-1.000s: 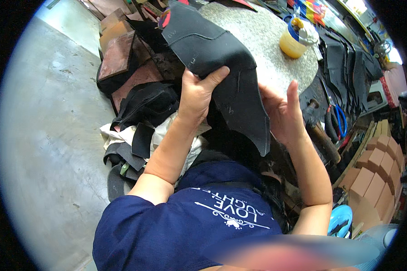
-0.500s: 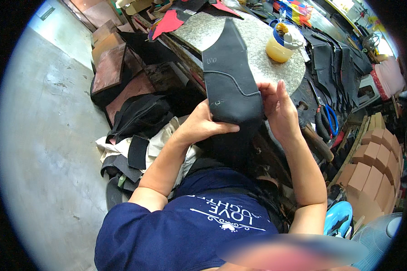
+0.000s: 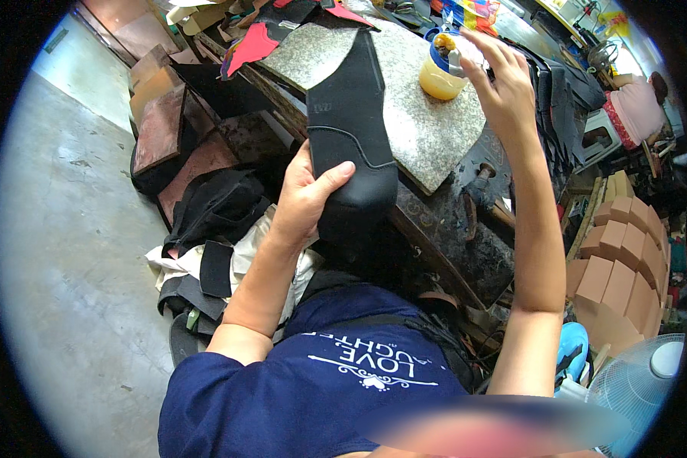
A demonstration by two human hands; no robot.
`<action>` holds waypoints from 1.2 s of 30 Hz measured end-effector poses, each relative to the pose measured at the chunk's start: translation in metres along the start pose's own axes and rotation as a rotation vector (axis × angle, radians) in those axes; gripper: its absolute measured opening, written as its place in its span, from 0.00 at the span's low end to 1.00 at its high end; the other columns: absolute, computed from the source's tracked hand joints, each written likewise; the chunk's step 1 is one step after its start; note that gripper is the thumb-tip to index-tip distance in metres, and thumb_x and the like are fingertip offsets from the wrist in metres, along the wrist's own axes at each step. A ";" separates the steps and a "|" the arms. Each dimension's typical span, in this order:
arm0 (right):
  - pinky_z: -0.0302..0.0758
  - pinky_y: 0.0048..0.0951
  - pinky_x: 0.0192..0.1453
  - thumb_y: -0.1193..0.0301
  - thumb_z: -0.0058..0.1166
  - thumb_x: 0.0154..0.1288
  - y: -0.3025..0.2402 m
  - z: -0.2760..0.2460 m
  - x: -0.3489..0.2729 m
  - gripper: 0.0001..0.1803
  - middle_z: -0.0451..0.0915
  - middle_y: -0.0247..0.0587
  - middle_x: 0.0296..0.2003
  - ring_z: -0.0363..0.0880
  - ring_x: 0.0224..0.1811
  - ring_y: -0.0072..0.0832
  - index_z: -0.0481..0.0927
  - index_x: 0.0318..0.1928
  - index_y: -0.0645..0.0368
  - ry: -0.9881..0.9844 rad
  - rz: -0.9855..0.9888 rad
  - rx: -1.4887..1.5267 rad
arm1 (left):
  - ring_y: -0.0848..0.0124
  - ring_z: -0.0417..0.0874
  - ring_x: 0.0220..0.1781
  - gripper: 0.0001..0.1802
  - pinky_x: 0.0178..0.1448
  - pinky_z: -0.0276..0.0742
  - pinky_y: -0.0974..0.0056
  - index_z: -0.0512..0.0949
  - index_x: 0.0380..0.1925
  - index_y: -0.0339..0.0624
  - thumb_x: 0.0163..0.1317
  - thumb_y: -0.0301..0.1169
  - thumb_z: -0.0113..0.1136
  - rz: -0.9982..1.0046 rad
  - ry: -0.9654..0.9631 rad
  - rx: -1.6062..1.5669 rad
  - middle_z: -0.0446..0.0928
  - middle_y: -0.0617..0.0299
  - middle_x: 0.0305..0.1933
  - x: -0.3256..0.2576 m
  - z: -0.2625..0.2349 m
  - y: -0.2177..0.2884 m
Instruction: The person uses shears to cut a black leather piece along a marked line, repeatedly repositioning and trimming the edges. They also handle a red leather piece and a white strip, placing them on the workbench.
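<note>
Being pinched between the thumb and fingers of the left grip, a long, curved, black leather-like piece is held up before the torso, its narrow top overlapping in view a speckled grey stone slab on the dark, worn counter. The right grip is raised with its fingers spread and lightly bent, nothing seen pinched, near a round yellow jar with a brown lump at its mouth; whether the jar is touched cannot be told. On the piece, a wavy seam is already formed across the face, so some joining can be judged done; how much is left cannot be told. Flat red pieces are spread toward the far left, and layered black pieces are laid beyond the right grip
</note>
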State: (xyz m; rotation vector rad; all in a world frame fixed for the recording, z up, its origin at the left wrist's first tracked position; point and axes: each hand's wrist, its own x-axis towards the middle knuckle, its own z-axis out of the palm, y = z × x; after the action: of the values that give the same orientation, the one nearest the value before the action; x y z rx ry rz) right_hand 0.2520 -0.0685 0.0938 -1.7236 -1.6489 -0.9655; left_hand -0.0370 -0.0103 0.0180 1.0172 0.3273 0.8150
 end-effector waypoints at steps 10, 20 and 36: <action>0.78 0.35 0.51 0.42 0.60 0.59 0.054 0.059 0.021 0.31 0.81 0.48 0.47 0.82 0.47 0.36 0.80 0.51 0.54 -0.309 0.258 0.151 | 0.73 0.79 0.50 0.27 0.57 0.75 0.66 0.68 0.59 0.34 0.60 0.23 0.64 -0.061 -0.061 -0.012 0.78 0.58 0.52 0.000 0.003 -0.006; 0.77 0.43 0.42 0.53 0.59 0.61 0.002 0.044 0.032 0.20 0.80 0.49 0.37 0.81 0.37 0.48 0.75 0.43 0.55 -0.167 0.201 -0.033 | 0.73 0.80 0.49 0.27 0.55 0.76 0.67 0.68 0.60 0.32 0.61 0.23 0.62 -0.053 -0.072 0.066 0.78 0.58 0.51 -0.003 0.006 -0.009; 0.76 0.14 0.27 0.69 0.54 0.70 -0.077 -0.074 -0.089 0.31 0.79 0.30 0.30 0.76 0.26 0.11 0.60 0.70 0.56 -0.395 0.930 1.290 | 0.73 0.79 0.52 0.26 0.58 0.74 0.67 0.70 0.58 0.31 0.61 0.28 0.64 -0.318 -0.464 0.240 0.78 0.58 0.52 -0.007 0.009 -0.014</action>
State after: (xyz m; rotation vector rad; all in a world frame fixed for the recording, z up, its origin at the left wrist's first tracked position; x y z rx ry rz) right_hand 0.1683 -0.1738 0.0582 -1.3813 -0.9496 0.7812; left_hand -0.0299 -0.0249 0.0101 1.3040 0.1818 0.2419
